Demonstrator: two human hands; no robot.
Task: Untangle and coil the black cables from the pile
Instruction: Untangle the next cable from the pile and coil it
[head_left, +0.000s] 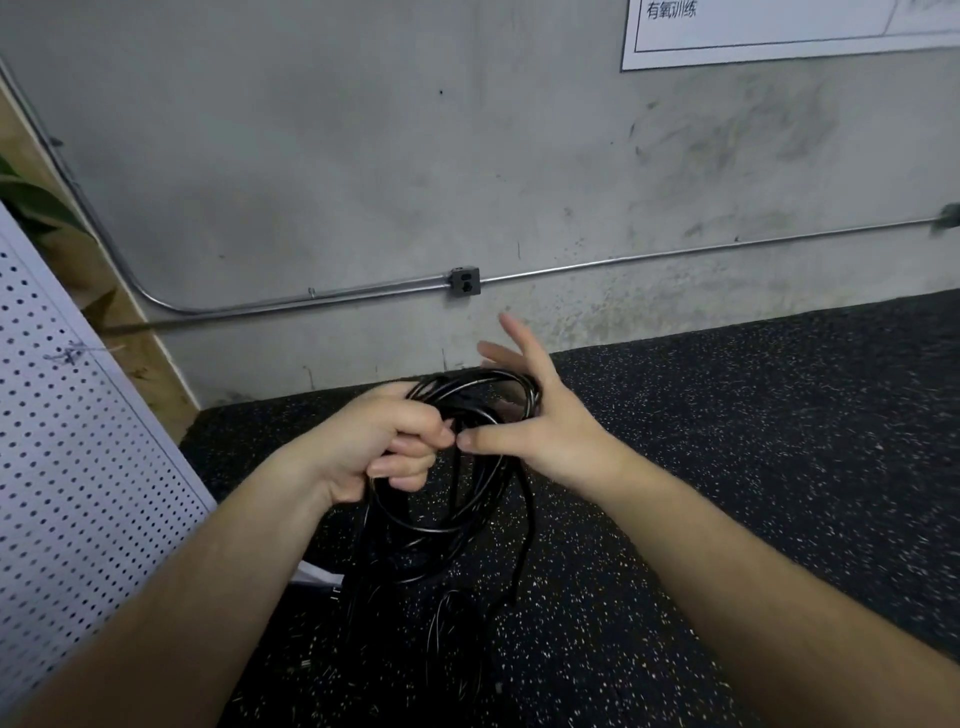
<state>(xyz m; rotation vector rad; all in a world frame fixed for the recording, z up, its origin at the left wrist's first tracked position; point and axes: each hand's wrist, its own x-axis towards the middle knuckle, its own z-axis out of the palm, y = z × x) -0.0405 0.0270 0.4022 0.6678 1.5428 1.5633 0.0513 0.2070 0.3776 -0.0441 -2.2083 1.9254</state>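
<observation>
My left hand (387, 441) grips a bundle of black cable loops (467, 499) in a fist, held above the floor. Loops of the cable pass over the palm side of my right hand (540, 415), whose fingers are spread and straight, thumb pointing left toward the left fist. More black cable hangs from the bundle down to a dark tangle on the floor (410, 597), hard to make out against the dark mat.
The floor is black speckled rubber matting (753, 467). A grey concrete wall carries a metal conduit and an outlet box (464, 282). A white perforated panel (67, 457) leans at the left. Something white (317, 574) lies by the cable tangle.
</observation>
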